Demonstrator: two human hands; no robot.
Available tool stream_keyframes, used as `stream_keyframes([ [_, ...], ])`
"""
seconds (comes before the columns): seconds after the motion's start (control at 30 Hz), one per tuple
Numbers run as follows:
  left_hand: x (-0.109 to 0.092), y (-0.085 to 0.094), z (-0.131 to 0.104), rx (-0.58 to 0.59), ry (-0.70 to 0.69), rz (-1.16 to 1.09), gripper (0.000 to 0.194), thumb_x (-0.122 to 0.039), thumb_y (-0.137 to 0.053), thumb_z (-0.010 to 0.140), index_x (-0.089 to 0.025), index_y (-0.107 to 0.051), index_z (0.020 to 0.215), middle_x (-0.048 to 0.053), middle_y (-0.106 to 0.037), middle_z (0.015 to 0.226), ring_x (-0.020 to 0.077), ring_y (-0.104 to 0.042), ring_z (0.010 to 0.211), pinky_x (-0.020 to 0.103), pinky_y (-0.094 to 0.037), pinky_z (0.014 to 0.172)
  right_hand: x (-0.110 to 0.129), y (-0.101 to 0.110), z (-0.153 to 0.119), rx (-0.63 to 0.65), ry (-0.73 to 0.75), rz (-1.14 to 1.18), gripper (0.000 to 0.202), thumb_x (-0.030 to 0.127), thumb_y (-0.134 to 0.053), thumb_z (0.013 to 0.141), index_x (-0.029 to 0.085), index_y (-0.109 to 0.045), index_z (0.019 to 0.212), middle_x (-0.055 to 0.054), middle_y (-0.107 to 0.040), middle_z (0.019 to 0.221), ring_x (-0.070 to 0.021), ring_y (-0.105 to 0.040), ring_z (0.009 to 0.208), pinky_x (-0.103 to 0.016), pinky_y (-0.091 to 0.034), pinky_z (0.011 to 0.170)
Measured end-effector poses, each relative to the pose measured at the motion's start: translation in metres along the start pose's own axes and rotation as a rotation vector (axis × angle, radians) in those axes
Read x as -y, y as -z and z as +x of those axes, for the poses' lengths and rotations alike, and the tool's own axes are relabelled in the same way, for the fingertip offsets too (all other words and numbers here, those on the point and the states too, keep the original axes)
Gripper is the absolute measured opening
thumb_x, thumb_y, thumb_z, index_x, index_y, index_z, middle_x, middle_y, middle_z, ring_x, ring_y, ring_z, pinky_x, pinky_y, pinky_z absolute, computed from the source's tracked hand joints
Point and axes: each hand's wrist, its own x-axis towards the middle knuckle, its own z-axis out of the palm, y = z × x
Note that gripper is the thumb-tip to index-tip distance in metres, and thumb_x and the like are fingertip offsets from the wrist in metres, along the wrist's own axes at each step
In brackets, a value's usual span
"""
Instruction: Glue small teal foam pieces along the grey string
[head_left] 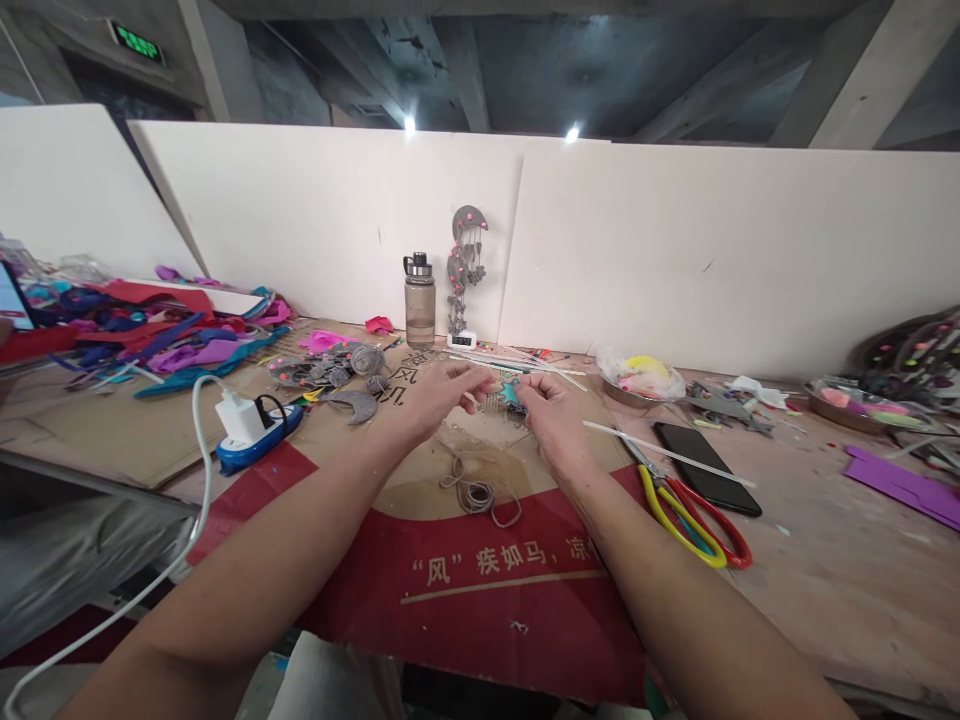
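Note:
My right hand (549, 408) pinches a small teal felt piece with a jagged edge (510, 392) between thumb and fingers. Just to its left, my left hand (452, 392) is level with it, its fingers bent and the thumb and index tips close together. Anything thin between those tips is too small to make out. A loose coil of grey cord (478, 494) lies on the cardboard in front of both hands. Grey felt pieces, among them a crescent (352, 405), and a ball of grey yarn (367, 360) lie to the left.
Scissors with red and yellow handles (686, 520) and a black phone (706, 468) lie on the right. Behind stand a water bottle (420, 305) and a hanging grey moon ornament (469, 225). A blue power strip (259, 440) with a white cable sits left, near coloured felt scraps (187, 350).

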Motion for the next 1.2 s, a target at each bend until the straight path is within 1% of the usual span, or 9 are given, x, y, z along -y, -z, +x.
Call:
stream_keyframes([
  [0.07,-0.0007,-0.0053,-0.0028,0.087,-0.052,0.051,0.026,-0.039,-0.068,0.075,-0.015,-0.073,0.082,0.005,-0.066,0.074,0.0116,-0.058,0.063,0.023,-0.048,0.055,0.0012,0.0008,-0.0011,0.014,0.004,-0.020,0.020,0.039,-0.061,0.066,0.021,-0.057,0.072,0.005,-0.051,0.063,-0.0095,-0.034,0.053,-0.024,-0.028,0.051],
  [0.17,0.0009,-0.0089,-0.0043,0.128,-0.081,0.091,0.025,-0.035,-0.069,0.074,-0.016,-0.074,0.090,0.003,-0.067,0.073,0.0114,-0.058,0.063,0.022,-0.048,0.055,0.0017,0.0009,-0.0020,0.027,0.009,-0.038,0.021,0.040,-0.061,0.067,0.020,-0.059,0.074,0.004,-0.056,0.065,-0.0100,-0.038,0.054,-0.024,-0.031,0.052],
  [0.37,0.0032,-0.0096,-0.0038,0.061,-0.068,0.156,0.022,-0.032,-0.068,0.072,-0.015,-0.071,0.086,0.002,-0.067,0.072,0.0120,-0.059,0.061,0.021,-0.047,0.049,0.0026,-0.0016,-0.0047,0.076,0.057,-0.092,0.021,0.040,-0.060,0.069,0.020,-0.059,0.074,0.003,-0.057,0.064,-0.0117,-0.044,0.059,-0.024,-0.035,0.057],
  [0.63,-0.0018,-0.0119,-0.0083,-0.013,-0.077,0.299,0.018,-0.030,-0.065,0.069,-0.016,-0.069,0.079,0.001,-0.065,0.069,0.0112,-0.056,0.058,0.020,-0.046,0.047,-0.0017,-0.0019,-0.0062,0.098,0.119,-0.139,0.018,0.037,-0.060,0.072,0.020,-0.059,0.075,0.004,-0.055,0.064,-0.0110,-0.042,0.057,-0.024,-0.033,0.054],
  [0.83,0.0022,-0.0100,-0.0057,-0.066,-0.186,0.420,0.007,-0.024,-0.065,0.067,-0.017,-0.066,0.067,0.000,-0.062,0.064,0.0099,-0.053,0.056,0.019,-0.041,0.049,-0.0046,-0.0054,-0.0061,0.092,0.169,-0.206,0.017,0.036,-0.059,0.072,0.019,-0.059,0.074,0.003,-0.053,0.065,-0.0112,-0.041,0.060,-0.024,-0.034,0.057],
  [0.9,0.0021,-0.0096,-0.0051,-0.053,-0.164,0.390,0.006,-0.023,-0.065,0.067,-0.017,-0.064,0.065,-0.001,-0.060,0.061,0.0091,-0.051,0.052,0.019,-0.040,0.046,-0.0041,-0.0061,-0.0066,0.095,0.166,-0.210,0.018,0.037,-0.059,0.072,0.019,-0.060,0.073,0.003,-0.054,0.065,-0.0112,-0.041,0.059,-0.024,-0.034,0.058],
  [0.97,0.0004,-0.0095,-0.0053,-0.013,-0.099,0.311,0.008,-0.024,-0.066,0.068,-0.017,-0.065,0.066,-0.001,-0.059,0.060,0.0088,-0.051,0.048,0.020,-0.040,0.044,-0.0032,-0.0056,-0.0068,0.103,0.141,-0.180,0.019,0.038,-0.060,0.072,0.019,-0.060,0.074,0.002,-0.057,0.066,-0.0114,-0.043,0.059,-0.024,-0.035,0.058],
  [1.1,-0.0036,-0.0100,-0.0067,0.079,-0.043,0.187,0.012,-0.028,-0.066,0.070,-0.016,-0.068,0.074,0.001,-0.064,0.067,0.0099,-0.055,0.051,0.021,-0.045,0.046,-0.0025,-0.0031,-0.0057,0.103,0.087,-0.139,0.018,0.037,-0.059,0.073,0.019,-0.059,0.074,0.002,-0.058,0.066,-0.0115,-0.044,0.058,-0.025,-0.034,0.056],
  [1.2,-0.0019,-0.0090,-0.0054,0.032,-0.059,0.224,0.010,-0.025,-0.068,0.067,-0.016,-0.067,0.071,-0.001,-0.062,0.061,0.0086,-0.052,0.047,0.020,-0.043,0.043,-0.0045,-0.0029,-0.0045,0.097,0.108,-0.214,0.019,0.038,-0.058,0.075,0.019,-0.059,0.077,0.004,-0.051,0.063,-0.0114,-0.039,0.057,-0.025,-0.032,0.055],
])
